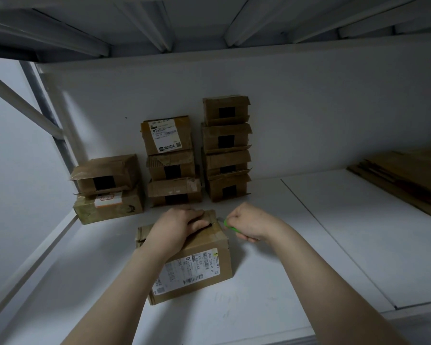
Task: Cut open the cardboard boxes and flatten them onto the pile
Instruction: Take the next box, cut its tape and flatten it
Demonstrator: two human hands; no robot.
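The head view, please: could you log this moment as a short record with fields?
setting: white shelf under another shelf
box in work: labelled box, near front
left hand: left hand pressing flat on the box top
right hand: right hand closed on a green cutter at the box's far right corner
waiting boxes: three stacks against the back wall, two, three and four high
flattened pile: pile at far right

Labelled brown box [199,260] lies closed; flattened pile [408,180], dim, seemingly cardboard, far right.
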